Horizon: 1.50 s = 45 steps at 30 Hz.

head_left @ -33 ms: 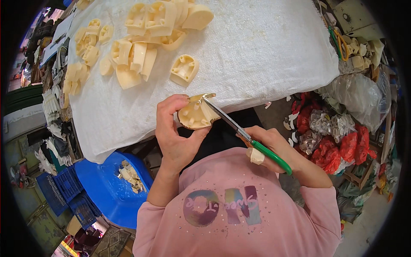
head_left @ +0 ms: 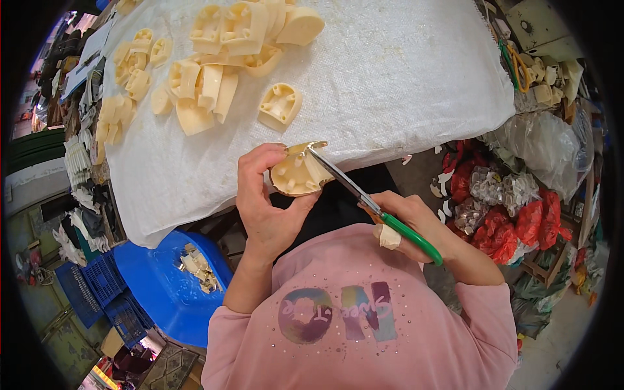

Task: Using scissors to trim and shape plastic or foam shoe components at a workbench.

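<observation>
My left hand (head_left: pixel 265 201) pinches a hollow cream plastic shoe heel (head_left: pixel 294 180) between thumb and fingers, just off the table's near edge. The heel's outside has a gold-coloured covering, and its open side with studs inside faces up. My right hand (head_left: pixel 408 220) grips scissors (head_left: pixel 421 238) with green handles; a finger or thumb there is wrapped in cream tape (head_left: pixel 389 237). The scissors' blade tips touch the heel's upper right rim, where the gold covering folds over. How far the blades are apart cannot be made out. A loose cream heel (head_left: pixel 281 106) lies beyond my left hand.
More cream heels (head_left: pixel 208 84) are piled at the far left of the white-covered table (head_left: pixel 390 71). A blue tub (head_left: pixel 153 276) with scraps (head_left: pixel 200 268) stands below left, beside blue crates (head_left: pixel 101 286). Red bags (head_left: pixel 497 237) and clear plastic bags (head_left: pixel 546 153) lie at the right.
</observation>
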### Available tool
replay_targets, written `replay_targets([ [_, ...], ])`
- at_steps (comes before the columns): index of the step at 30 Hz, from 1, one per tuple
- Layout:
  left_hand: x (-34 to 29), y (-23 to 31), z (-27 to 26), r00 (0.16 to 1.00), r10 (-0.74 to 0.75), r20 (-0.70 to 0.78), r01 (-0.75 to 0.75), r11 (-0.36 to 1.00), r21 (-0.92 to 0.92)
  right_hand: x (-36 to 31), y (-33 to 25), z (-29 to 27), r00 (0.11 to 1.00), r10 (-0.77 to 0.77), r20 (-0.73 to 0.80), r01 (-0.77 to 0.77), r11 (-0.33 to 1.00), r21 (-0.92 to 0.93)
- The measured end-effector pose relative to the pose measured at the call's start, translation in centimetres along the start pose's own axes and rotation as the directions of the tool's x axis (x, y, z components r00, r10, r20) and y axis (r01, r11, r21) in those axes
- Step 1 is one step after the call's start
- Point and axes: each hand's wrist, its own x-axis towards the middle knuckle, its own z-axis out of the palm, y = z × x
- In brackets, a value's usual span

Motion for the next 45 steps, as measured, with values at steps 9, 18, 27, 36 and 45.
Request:
replay_targets([
  [9,-0.1,0.6,0.4,0.999,-0.03,-0.025,0.031,0.999,0.038,-0.1,-0.5,0.3,1.0,0.0,0.026,0.004,0.993,-0.12],
  [18,0.7,0.1,-1.6,0.973,-0.222,0.056,0.229,0.961,-0.159,-0.6,-0.9,-2.8,0.992,-0.086,-0.094,0.051,0.943,-0.328],
  [27,1.8,0.5,-3.1,0.972,-0.147,0.186,0.145,0.989,0.026,0.6,-5.0,-6.3,0.978,-0.192,0.082,0.171,0.508,-0.844],
  [36,2.4,1.1,-2.8,0.97,-0.029,0.24,-0.012,0.986,0.166,1.0,-5.7,-6.9,0.955,-0.225,0.196,0.27,0.375,-0.887],
  [45,2.0,0.9,-2.7,0.975,-0.059,0.216,0.028,0.989,0.148,1.7,-4.6,-7.0,0.911,-0.339,0.235,0.357,0.362,-0.861],
])
